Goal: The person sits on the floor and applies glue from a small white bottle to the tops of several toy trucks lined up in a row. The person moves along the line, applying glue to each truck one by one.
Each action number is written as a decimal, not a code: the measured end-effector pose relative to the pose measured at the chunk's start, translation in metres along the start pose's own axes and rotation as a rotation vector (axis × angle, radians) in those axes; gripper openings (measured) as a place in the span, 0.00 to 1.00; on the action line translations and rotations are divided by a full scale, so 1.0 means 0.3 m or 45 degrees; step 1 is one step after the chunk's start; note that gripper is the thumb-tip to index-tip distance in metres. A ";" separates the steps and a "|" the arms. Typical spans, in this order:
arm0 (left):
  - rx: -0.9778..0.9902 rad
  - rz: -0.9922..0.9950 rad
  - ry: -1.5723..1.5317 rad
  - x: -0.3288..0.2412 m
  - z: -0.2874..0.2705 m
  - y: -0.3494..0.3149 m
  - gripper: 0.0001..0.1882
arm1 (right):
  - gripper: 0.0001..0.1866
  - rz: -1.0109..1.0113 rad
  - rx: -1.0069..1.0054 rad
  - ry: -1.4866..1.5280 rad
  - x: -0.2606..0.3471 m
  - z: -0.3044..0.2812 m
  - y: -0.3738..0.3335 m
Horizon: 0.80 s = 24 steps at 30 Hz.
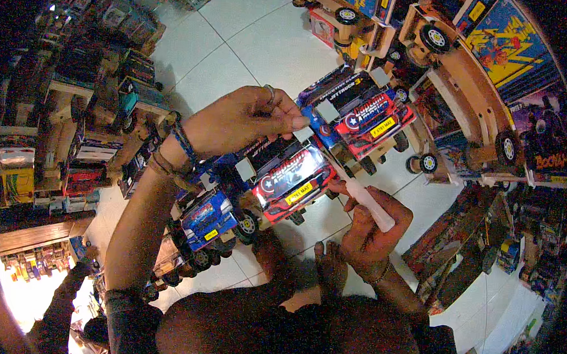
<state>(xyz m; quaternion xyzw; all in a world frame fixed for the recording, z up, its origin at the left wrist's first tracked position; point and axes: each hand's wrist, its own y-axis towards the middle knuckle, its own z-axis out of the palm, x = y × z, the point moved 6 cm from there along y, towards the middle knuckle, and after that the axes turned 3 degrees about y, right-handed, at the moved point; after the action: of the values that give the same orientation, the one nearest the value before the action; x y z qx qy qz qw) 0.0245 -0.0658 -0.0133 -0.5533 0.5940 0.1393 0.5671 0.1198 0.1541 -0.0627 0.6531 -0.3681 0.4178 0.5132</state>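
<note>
Two wooden toy trucks with red, white and blue fronts stand side by side on the tiled floor before me, the middle toy truck (293, 181) and the right toy truck (373, 121). My left hand (254, 118) reaches over the middle truck, thumb and fingers pinched on a small white tab (303, 134) at its upper right corner. In my right hand (377, 233), beside that truck's lower right, is a white tapered tube (373, 206), its narrower end up against the fingers. Another white tab (245, 170) sticks out at the middle truck's left side.
A smaller blue toy truck (207, 221) stands at the left of the middle one. Wooden truck bodies with black wheels (435, 39) are stacked at the right. More toy trucks (86, 144) line the left side. My bare feet (330, 266) rest on the tiles (252, 34).
</note>
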 end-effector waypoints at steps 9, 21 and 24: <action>0.019 0.036 0.068 0.014 0.001 0.017 0.15 | 0.14 -0.053 -0.173 -0.157 -0.012 0.010 -0.008; 0.007 0.147 0.146 0.008 0.013 0.034 0.16 | 0.14 -0.101 -0.145 -0.168 0.001 0.008 0.001; 0.027 0.144 0.105 0.005 0.008 0.028 0.16 | 0.15 -0.072 -0.180 -0.253 -0.004 0.005 -0.005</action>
<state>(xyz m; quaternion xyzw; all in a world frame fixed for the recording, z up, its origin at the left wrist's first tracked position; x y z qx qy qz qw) 0.0192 -0.0617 -0.0193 -0.5181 0.6485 0.1418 0.5393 0.1211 0.1531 -0.0646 0.6636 -0.4271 0.3094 0.5305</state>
